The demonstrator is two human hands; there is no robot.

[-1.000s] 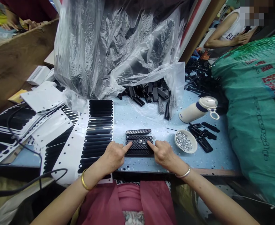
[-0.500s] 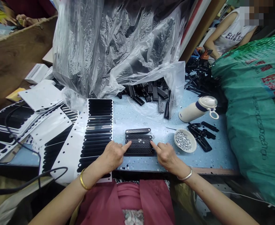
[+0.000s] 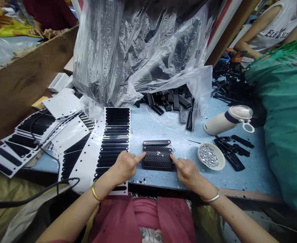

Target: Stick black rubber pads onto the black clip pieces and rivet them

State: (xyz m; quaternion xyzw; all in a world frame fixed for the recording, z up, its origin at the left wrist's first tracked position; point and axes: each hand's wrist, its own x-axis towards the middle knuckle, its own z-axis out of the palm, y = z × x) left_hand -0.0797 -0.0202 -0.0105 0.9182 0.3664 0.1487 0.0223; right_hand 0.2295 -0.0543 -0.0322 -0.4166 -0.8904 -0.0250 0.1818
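Note:
Several black textured strips [image 3: 157,156] lie side by side on the blue tabletop in front of me, with small silver nuts [image 3: 159,153] loose on top. My left hand [image 3: 126,165] has its index finger stretched to the left end of one strip, the other fingers curled. At the right end, the index fingertip of my right hand [image 3: 189,172] touches the strips, its other fingers bent. Neither hand appears to hold anything; what is under the fingertips is hidden. A white bowl [image 3: 221,165] full of small metal pieces stands right of my right hand.
Sheets of black adhesive strips [image 3: 116,135] lie left of my hands. A clear plastic bag [image 3: 143,67] with black parts stands behind. At right are a white bottle [image 3: 215,124], loose black parts [image 3: 233,148] and a green sack [image 3: 287,118]. Other people sit beyond.
The view has swung left, so the table's things sit farther right in the picture. Both index fingers stay at the ends of the strips, the left one slightly nearer the strip's end.

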